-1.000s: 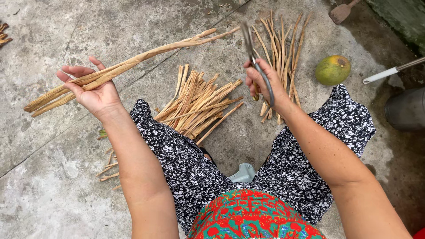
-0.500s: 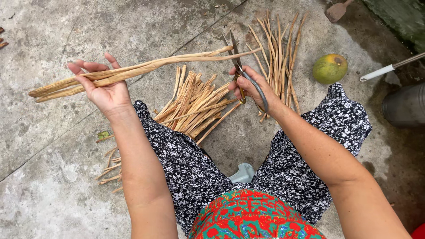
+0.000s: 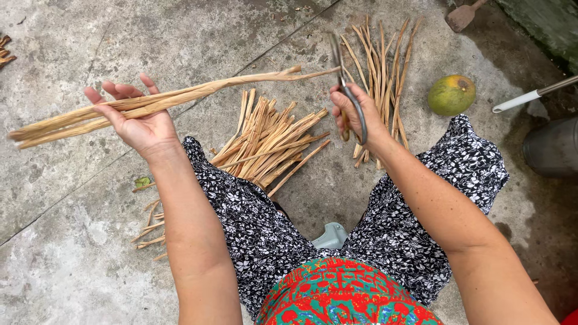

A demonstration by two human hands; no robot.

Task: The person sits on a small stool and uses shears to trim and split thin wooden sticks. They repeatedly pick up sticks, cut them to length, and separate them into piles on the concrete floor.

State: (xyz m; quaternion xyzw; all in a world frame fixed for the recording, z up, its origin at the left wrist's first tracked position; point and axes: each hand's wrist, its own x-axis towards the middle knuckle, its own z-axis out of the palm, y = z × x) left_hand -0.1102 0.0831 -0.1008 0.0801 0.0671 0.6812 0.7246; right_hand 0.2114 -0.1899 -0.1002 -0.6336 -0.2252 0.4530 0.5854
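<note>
My left hand [image 3: 135, 117] is raised palm up with a long bundle of dry tan strips [image 3: 174, 99] lying across it; the fingers are spread, thumb side under the bundle. The bundle's thin end reaches right to the blades of metal shears [image 3: 343, 78]. My right hand [image 3: 358, 117] grips the shears' handle, blades pointing up and away. Between my knees on the concrete lies a pile of short cut strips [image 3: 271, 141]. A second heap of longer strips [image 3: 382, 66] lies beyond my right hand.
A green round fruit [image 3: 451, 94] rests on the floor at right. Near it are a white-handled tool [image 3: 524, 99] and a dark metal pot [image 3: 554, 147]. A small spade-like tool [image 3: 462, 15] lies at top. Loose scraps [image 3: 150, 225] lie by my left knee.
My left hand has lowered and tilted the bundle closer to level. My right hand with the shears moved left, so the blades now meet the bundle's thin end.
</note>
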